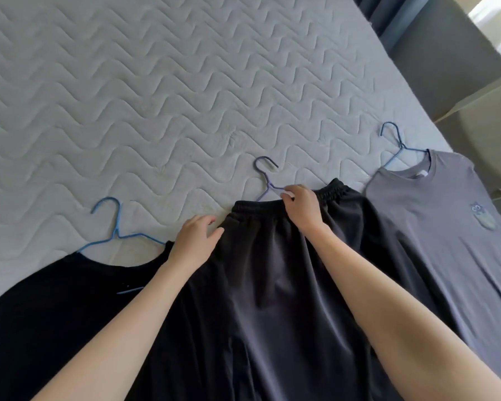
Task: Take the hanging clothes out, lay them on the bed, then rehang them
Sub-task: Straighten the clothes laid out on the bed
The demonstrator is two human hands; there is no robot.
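Observation:
Three garments lie side by side on the bed (156,96). A black shirt (55,314) lies at the left on a blue hanger (115,227). Dark elastic-waist trousers (272,285) lie in the middle on a purple hanger (265,176). A grey T-shirt (446,241) with a small chest print lies at the right on a blue hanger (396,146). My right hand (302,208) pinches the trousers' waistband where the purple hanger's arm meets it. Beside the waistband's left end, my left hand (195,241) rests flat on the fabric, fingers apart.
The bed's right edge runs diagonally at the upper right. Beyond it stand a dark curtain (388,13), a grey wall and a pale shelf or furniture edge (475,99). The quilted mattress stretches bare above the hangers.

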